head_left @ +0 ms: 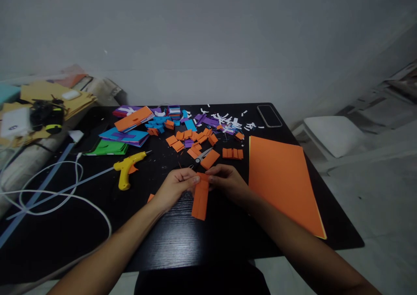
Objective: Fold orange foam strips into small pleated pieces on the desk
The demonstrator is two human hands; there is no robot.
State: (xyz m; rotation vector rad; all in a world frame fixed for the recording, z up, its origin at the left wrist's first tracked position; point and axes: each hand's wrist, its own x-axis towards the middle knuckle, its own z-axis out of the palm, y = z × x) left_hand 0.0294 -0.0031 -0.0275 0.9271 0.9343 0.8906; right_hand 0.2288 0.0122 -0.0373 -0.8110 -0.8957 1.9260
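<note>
An orange paper strip (200, 199) with crease lines hangs lengthwise between my hands, above the black table (169, 243). My left hand (177, 186) pinches its upper left edge between thumb and fingers. At the strip's upper right edge, my right hand (228, 182) is closed on it too. Just beyond the fingers lie scissors (202, 156) among small folded orange pieces (177, 146). A row of folded orange pieces (232, 153) sits right of the scissors. Large orange sheets (282, 182) lie to the right of my right hand.
A yellow glue gun (125, 169) and a looping white cable (78, 190) are at the left. Behind are stacked coloured papers (133, 119), white scraps (228, 121) and a phone (269, 116). A white stool (330, 134) stands right of the table.
</note>
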